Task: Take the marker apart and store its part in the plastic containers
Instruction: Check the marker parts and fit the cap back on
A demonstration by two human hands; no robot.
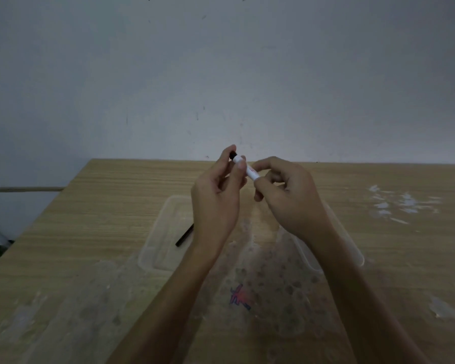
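Note:
A white marker (248,169) with red print and a black end is held up above the table, tilted from upper left to lower right. My left hand (217,195) pinches its black upper end between thumb and fingers. My right hand (286,195) grips the lower part of the barrel. Below my hands stand two clear plastic containers: the left container (158,232) holds a thin black rod (185,235). The right container (352,248) is mostly hidden behind my right forearm, so what it holds does not show.
The wooden table (103,206) meets a grey wall at the back, and its left edge runs diagonally. Red and blue scribbles (241,298) and pale stains mark the surface in front. White smears (399,203) lie at the right.

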